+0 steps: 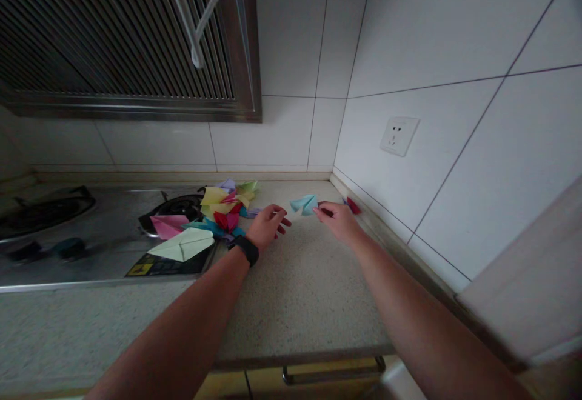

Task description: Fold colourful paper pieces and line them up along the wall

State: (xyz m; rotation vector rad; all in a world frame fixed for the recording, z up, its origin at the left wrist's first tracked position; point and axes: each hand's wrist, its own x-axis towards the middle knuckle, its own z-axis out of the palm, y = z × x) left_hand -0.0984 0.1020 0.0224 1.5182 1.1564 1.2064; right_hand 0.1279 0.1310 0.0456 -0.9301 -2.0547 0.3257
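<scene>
Between my hands is a light blue folded paper piece, its right end pinched by my right hand. My left hand, with a dark band on the wrist, hovers just left of the blue paper, fingers apart and holding nothing. Left of that hand lies a heap of folded papers: a pale green paper plane, a pink folded paper, a yellow folded paper and several others in red, teal and purple. Partly behind my right hand, a red folded paper rests near the right wall.
The gas stove with its burners fills the left side, and part of the paper heap lies on it. A range hood hangs above. On the right tiled wall is a socket. A drawer handle shows below the speckled countertop.
</scene>
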